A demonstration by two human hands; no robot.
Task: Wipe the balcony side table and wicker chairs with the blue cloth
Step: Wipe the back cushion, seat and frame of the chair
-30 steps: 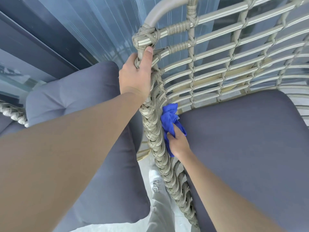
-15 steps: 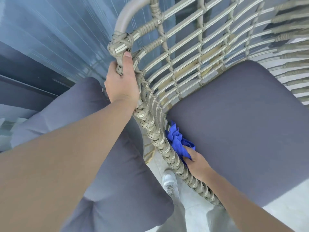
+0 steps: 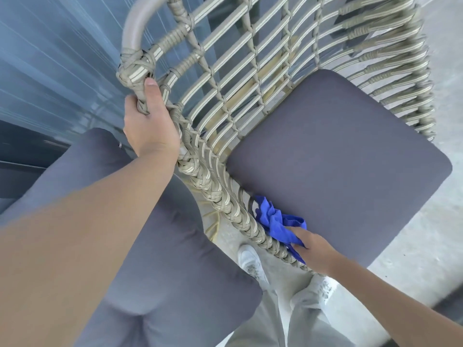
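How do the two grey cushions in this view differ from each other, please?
The seat cushion is flat and smooth with rounded corners; the loose cushion is plump and creased with a stitched seam. The seat cushion lies inside the wicker chair, whereas the loose cushion sits outside it, under the left arm. The blue cloth lies against the seat cushion's edge, not the loose cushion. Both are the same dull grey fabric.
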